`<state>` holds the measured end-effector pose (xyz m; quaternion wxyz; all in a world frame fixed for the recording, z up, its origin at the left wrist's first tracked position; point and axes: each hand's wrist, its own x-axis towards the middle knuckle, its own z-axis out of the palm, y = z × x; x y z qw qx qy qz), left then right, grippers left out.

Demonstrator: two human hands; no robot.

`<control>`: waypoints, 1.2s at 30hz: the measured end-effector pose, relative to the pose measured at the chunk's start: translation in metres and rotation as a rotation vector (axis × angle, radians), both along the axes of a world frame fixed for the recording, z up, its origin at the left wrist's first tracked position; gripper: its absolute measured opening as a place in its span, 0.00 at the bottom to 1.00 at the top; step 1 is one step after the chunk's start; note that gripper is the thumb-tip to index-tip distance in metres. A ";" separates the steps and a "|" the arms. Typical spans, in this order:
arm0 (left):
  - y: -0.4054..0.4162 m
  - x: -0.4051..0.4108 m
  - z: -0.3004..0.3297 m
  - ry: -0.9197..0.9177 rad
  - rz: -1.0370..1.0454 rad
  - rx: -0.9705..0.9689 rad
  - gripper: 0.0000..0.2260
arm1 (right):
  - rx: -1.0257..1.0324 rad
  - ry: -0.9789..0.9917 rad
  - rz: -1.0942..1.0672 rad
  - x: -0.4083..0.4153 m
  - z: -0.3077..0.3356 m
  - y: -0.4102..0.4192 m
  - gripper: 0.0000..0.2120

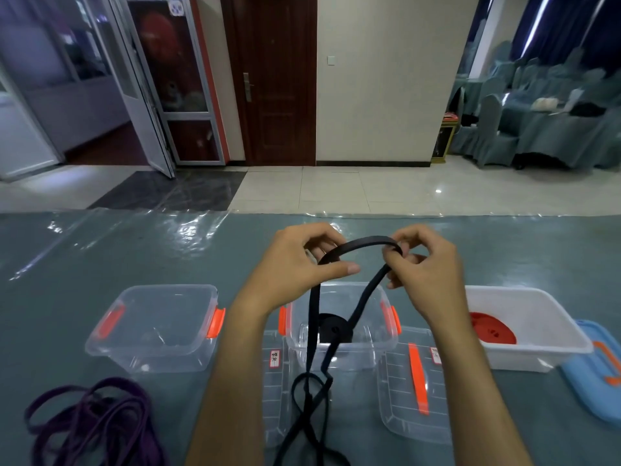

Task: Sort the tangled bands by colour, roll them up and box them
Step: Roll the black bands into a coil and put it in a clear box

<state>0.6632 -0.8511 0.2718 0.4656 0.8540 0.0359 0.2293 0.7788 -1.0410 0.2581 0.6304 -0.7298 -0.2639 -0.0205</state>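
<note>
**A grey-green table under clear plastic, set with boxes, lids and bands**

The table (84, 264) wears a grey-green cloth beneath a wrinkled clear plastic sheet (141, 230). Three boxes stand in a row on it: an empty clear box (154, 326) with orange latches on the left, a middle clear box (339, 334), and a white tub (534, 331) on the right. Near the front edge lie two clear lids (416, 388), one with an orange handle, and a blue lid (594, 375) at far right. A tangle of purple bands (97, 422) lies front left; the low end of a black band (309, 398) trails between the lids.
</note>
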 end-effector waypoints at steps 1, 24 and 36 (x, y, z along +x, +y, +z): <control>0.002 0.001 0.000 -0.008 -0.015 -0.032 0.11 | 0.000 0.042 0.037 -0.001 -0.001 0.003 0.08; -0.008 0.020 -0.016 -0.052 0.015 0.277 0.22 | -0.004 0.244 0.301 -0.017 0.014 0.010 0.07; -0.006 0.012 -0.010 -0.001 0.007 0.095 0.09 | 0.049 0.228 0.179 -0.017 0.020 0.006 0.05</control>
